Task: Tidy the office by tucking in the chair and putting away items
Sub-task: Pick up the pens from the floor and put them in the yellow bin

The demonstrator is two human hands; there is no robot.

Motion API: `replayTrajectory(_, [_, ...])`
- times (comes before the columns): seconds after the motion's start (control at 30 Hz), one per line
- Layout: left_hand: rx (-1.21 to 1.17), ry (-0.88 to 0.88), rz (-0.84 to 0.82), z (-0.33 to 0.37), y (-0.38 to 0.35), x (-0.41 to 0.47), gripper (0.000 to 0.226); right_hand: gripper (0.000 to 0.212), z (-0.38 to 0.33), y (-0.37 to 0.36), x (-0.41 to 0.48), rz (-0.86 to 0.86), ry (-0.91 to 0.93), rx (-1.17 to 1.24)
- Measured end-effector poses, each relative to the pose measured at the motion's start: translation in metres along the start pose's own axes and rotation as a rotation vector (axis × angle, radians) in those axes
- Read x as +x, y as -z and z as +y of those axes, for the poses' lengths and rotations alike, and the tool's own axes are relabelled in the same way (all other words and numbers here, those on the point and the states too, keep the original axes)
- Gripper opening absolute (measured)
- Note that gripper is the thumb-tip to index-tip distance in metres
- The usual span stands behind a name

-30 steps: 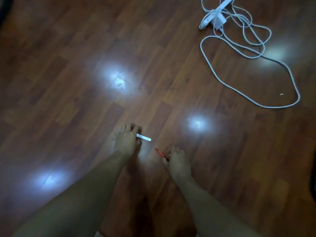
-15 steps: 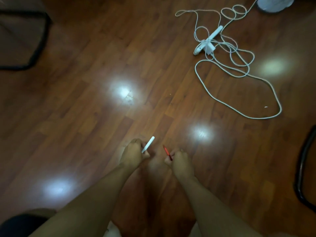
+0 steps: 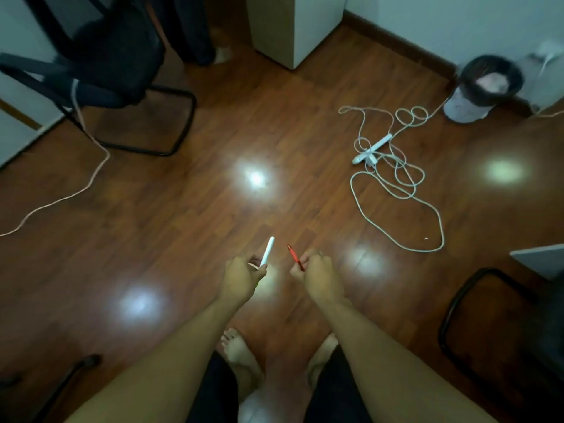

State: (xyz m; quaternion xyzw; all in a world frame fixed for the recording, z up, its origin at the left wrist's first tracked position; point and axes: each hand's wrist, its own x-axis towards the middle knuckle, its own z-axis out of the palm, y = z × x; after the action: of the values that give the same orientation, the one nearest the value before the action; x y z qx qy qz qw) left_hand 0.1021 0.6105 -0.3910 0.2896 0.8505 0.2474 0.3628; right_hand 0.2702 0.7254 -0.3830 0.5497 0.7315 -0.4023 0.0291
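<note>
Over a glossy brown wood floor, the left hand is fisted around a white pen and the right hand around a red pen. Relative to the hands, a black chair stands far left; a tangled white cord lies far right, near a bin.

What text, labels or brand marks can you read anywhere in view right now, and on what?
None can be read.
White pen in the left hand: no print visible.
Red pen in the right hand: no print visible.
Power strip on the floor: any markings too small and blurred to tell.
Waste bin by the wall: blurred, no label visible.
</note>
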Motion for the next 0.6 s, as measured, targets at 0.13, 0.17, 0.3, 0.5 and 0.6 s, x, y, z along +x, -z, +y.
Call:
replayTrajectory(0.13, [-0.072,0.013,0.067,0.047,0.077,-0.071,0.009,0.020,-0.078,0.065,-0.061,-0.021,0.076,-0.027])
replayTrajectory(0.17, [-0.092,0.016,0.082,0.056,0.094,-0.086,0.010,0.021,-0.096,0.076,-0.074,-0.034,0.088,-0.044])
replayTrajectory(0.3, [-0.175,0.034,0.170,0.076,0.145,-0.140,0.014,0.021,-0.150,0.103,-0.111,-0.067,0.218,-0.087])
replayTrajectory(0.5, [-0.371,0.153,0.354,0.062,0.193,-0.214,0.017,0.018,-0.221,0.099,-0.158,-0.111,0.451,-0.214])
replayTrajectory(0.6, [-0.537,0.242,0.441,0.039,0.212,-0.251,0.017,0.019,-0.252,0.078,-0.183,-0.180,0.552,-0.279])
